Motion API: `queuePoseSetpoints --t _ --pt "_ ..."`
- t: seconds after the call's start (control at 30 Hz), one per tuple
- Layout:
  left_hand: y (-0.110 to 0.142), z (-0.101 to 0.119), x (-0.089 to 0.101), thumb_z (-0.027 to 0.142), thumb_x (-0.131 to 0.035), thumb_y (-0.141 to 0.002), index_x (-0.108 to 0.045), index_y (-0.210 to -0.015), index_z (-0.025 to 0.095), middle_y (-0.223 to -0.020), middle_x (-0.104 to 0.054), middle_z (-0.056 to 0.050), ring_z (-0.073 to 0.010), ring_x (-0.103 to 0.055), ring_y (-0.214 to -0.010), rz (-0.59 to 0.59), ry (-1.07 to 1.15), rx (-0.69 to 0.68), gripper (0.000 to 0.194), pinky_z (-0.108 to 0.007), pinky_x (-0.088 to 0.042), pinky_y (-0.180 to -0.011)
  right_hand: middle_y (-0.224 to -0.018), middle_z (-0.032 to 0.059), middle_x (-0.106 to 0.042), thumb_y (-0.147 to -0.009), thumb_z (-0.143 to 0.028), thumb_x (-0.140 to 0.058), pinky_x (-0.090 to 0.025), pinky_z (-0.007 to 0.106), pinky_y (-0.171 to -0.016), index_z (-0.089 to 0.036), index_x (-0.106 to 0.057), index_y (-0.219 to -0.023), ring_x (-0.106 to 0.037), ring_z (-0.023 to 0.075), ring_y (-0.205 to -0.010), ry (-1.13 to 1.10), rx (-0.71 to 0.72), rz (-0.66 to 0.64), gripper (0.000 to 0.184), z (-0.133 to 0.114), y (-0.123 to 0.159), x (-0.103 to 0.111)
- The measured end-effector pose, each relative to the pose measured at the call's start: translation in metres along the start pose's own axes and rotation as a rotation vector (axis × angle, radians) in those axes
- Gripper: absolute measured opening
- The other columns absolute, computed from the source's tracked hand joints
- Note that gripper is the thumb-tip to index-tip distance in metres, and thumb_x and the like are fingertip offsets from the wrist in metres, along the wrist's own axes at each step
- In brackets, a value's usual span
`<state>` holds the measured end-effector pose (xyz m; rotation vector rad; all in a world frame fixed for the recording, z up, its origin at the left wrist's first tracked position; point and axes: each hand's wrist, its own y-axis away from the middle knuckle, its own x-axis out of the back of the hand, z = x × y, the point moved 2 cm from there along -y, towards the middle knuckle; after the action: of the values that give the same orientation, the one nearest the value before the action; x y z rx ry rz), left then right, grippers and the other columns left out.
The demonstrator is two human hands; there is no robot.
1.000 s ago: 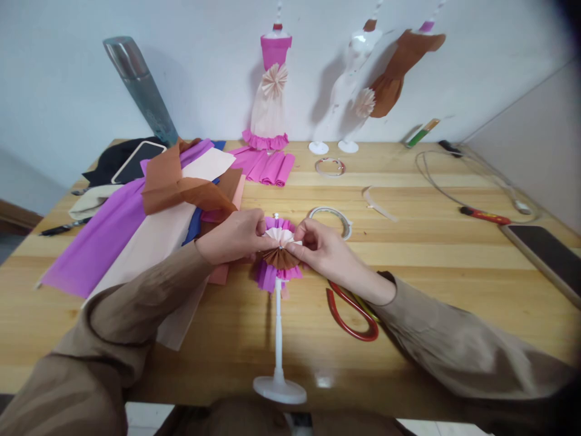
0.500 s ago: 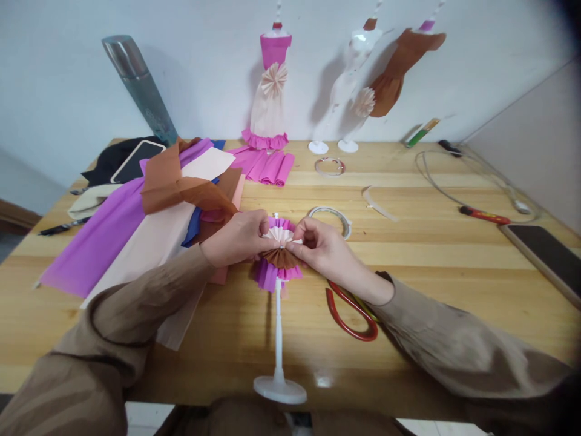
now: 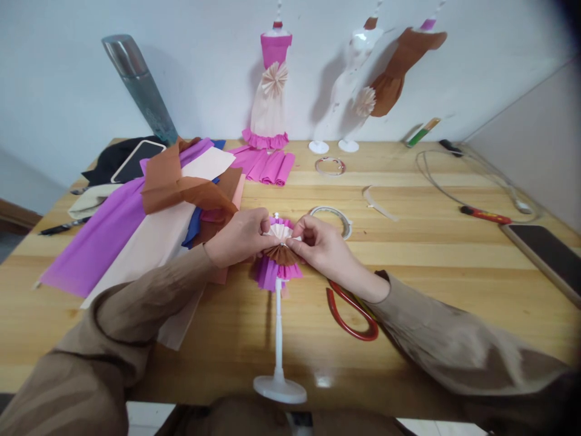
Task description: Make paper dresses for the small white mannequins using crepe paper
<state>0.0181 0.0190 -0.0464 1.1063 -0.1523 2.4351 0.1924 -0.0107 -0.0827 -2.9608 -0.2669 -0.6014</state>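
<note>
A small white mannequin stand lies toward me on the wooden table, its round base at the near edge. Its top carries a purple and pink pleated paper skirt, a brown fan and a cream pleated paper fan. My left hand pinches the cream fan's left side with closed fingers. My right hand pinches its right side, fingers closed too. Both hands meet over the fan.
Crepe paper sheets in purple, cream, brown and blue lie at the left. Red-handled scissors lie under my right wrist. Tape rolls, dressed mannequins, a steel flask, a phone and a cable are around.
My hands have crept slightly closer together on the cream fan and shifted a little up the table. Nothing else has moved.
</note>
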Motion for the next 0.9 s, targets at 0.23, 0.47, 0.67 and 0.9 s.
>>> queuePoseSetpoints --t 0.23,0.47,0.67,0.9 --pt "0.001 0.003 0.001 0.034 -0.065 -0.072 -0.043 -0.067 0.019 -0.06 -0.051 0.005 -0.0109 -0.048 -0.057 -0.011 0.022 0.02 0.027 -0.022 -0.03 -0.053 -0.064 -0.0013 -0.052 -0.08 -0.023 -0.062 -0.034 0.028 -0.056 -0.02 -0.052 -0.08 -0.047 0.0145 -0.059 0.363 0.193 0.03 0.01 -0.012 0.006 0.01" --pt "0.002 0.006 0.002 0.028 -0.064 -0.072 -0.043 -0.065 0.019 -0.06 -0.051 0.004 -0.011 -0.049 -0.057 -0.015 -0.015 0.03 0.024 -0.022 -0.032 -0.053 -0.067 -0.0005 -0.044 -0.084 -0.01 -0.057 -0.036 0.027 -0.058 -0.017 -0.057 -0.07 -0.046 0.0133 -0.062 0.408 0.593 0.118 0.015 -0.031 0.012 0.006" --pt "0.001 0.006 0.003 0.026 -0.064 -0.071 -0.042 -0.064 0.019 -0.062 -0.052 0.004 -0.0115 -0.05 -0.059 -0.018 -0.049 0.015 0.023 -0.023 -0.033 -0.055 -0.067 0.0007 -0.045 -0.084 -0.01 -0.055 -0.035 0.027 -0.055 -0.016 -0.057 -0.068 -0.046 0.0136 -0.06 0.493 0.527 0.011 0.018 -0.027 0.008 -0.001" --pt "0.001 0.003 0.0 0.027 -0.063 -0.072 -0.044 -0.068 0.019 -0.06 -0.052 0.006 -0.0106 -0.054 -0.051 -0.035 0.074 0.05 0.021 -0.023 -0.037 -0.052 -0.066 0.0003 -0.048 -0.08 -0.009 -0.057 -0.036 0.026 -0.058 -0.016 -0.058 -0.066 -0.047 0.013 -0.06 0.476 0.373 -0.003 0.016 -0.026 0.004 0.0"
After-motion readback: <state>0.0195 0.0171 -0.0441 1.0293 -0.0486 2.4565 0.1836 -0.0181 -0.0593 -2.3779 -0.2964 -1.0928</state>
